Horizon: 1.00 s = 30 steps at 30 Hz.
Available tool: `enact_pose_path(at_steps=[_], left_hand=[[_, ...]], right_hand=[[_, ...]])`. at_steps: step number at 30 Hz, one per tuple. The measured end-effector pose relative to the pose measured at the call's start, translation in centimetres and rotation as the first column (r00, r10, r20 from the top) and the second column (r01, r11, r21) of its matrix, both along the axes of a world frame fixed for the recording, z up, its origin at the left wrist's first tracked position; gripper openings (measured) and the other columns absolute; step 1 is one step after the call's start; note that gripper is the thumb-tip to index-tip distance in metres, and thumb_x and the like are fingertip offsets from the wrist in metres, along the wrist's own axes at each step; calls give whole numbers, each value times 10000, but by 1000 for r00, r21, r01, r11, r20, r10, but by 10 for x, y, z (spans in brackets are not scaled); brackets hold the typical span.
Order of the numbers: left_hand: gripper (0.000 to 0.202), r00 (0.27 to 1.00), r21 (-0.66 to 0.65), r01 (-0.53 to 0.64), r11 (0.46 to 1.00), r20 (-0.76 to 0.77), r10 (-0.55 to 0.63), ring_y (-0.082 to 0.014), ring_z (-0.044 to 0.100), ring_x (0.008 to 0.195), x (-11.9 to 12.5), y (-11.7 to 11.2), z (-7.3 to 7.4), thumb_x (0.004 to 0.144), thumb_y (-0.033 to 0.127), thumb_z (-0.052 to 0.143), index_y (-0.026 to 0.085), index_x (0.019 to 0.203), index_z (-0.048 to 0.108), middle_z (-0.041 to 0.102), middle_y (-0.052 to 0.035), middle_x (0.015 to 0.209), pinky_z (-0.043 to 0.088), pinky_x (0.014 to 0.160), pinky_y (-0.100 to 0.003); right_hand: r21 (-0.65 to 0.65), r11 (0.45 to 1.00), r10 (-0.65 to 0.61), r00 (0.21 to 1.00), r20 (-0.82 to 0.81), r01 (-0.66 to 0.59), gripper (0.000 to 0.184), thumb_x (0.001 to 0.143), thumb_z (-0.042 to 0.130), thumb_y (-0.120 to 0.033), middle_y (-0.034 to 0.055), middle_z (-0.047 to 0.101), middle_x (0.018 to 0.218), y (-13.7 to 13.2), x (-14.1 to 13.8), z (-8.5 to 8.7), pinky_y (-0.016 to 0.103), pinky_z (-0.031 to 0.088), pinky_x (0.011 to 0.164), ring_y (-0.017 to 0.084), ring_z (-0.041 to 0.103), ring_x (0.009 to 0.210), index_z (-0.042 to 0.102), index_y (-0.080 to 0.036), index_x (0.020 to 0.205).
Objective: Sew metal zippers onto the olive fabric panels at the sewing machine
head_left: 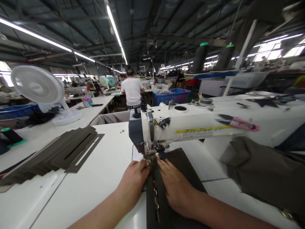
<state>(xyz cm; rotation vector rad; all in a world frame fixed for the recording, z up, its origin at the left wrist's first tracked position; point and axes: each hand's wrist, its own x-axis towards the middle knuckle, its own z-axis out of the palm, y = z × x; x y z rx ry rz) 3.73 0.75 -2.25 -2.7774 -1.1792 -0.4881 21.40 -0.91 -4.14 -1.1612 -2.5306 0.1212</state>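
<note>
A dark olive fabric piece (183,162) lies under the presser foot of a white sewing machine (190,111). A zipper (156,197) with gold-coloured teeth runs lengthwise along it, toward the needle. My left hand (134,178) is closed at the zipper's left edge, just in front of the presser foot, with thumb and fingers pinched on it. Flat on the fabric to the right of the zipper rests my right hand (177,187), its fingers stretched out and pointing at the needle area. Both hands are close to the foot; the needle itself is hard to make out.
A fanned stack of olive panels (78,143) with slots lies on the left. Behind it stands a white fan (38,86). Pink-handled thread snips (245,124) rest on the machine arm. More olive fabric (262,171) bunches at right. A person (132,89) stands ahead.
</note>
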Motion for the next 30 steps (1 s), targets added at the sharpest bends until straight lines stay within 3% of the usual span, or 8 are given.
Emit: enact_pose_path(at_steps=[5,7,9,11,14,17,23,30], left_hand=[[186,998,27,-26,999,-52,28,-183,554,765,-2,4,1,825,75,454,156,920,591,559,-68,895,491,737,-353],[191,999,20,-20,1000,-32,20,-179,554,762,-3,3,2,827,79,446,158,930,586,553,-66,893,493,730,-348],[203,1000,5,-13,1000,0,13,-180,557,764,-5,1,2,817,83,444,157,945,585,551,-71,904,498,722,-349],[227,999,-18,-11,1000,31,12,-188,564,785,-6,-1,1,795,75,447,143,960,588,550,-85,924,502,730,-352],[300,997,-60,8,998,84,-2,-194,576,866,-9,-6,1,775,56,439,131,1030,579,550,-102,988,505,780,-342],[353,991,-63,11,998,136,-2,-193,571,974,-11,-15,2,796,55,420,149,1108,555,554,-105,1091,497,841,-332],[273,996,12,1,1000,86,-2,-243,577,1021,-10,-36,-2,780,79,500,135,1023,612,615,-105,1108,478,896,-423],[242,996,70,47,996,75,-53,-236,585,1012,-8,-36,-5,787,102,521,130,1009,612,625,-113,1095,448,938,-433]], right_hand=[[31,999,12,999,-30,-11,479,799,392,-137,173,420,1326,-8,4,10,449,255,1048,229,291,1280,436,-66,1270],[117,992,59,997,-44,-53,424,769,450,-179,163,495,1254,-23,5,6,433,313,1017,242,390,1213,525,-89,1177],[300,950,126,986,-106,-89,255,754,513,-240,122,613,1053,-40,2,-4,398,405,939,236,533,1026,631,-148,961],[478,876,159,974,-162,-64,127,765,516,-213,75,642,827,-55,-3,-15,360,462,848,202,580,821,636,-184,739],[590,807,132,979,-156,-14,238,765,429,-70,84,632,751,-67,-13,-20,350,467,824,199,568,769,618,-169,659],[605,795,138,983,-121,-37,285,762,377,-27,111,639,779,-71,-18,-14,370,461,844,219,564,799,635,-135,708],[548,836,140,979,-148,-37,256,804,392,-46,96,654,804,-73,-17,-14,319,469,838,196,574,835,636,-120,830],[580,815,166,958,-233,0,312,845,337,-55,76,651,735,-70,-18,-14,283,494,688,182,582,714,626,-128,754]])
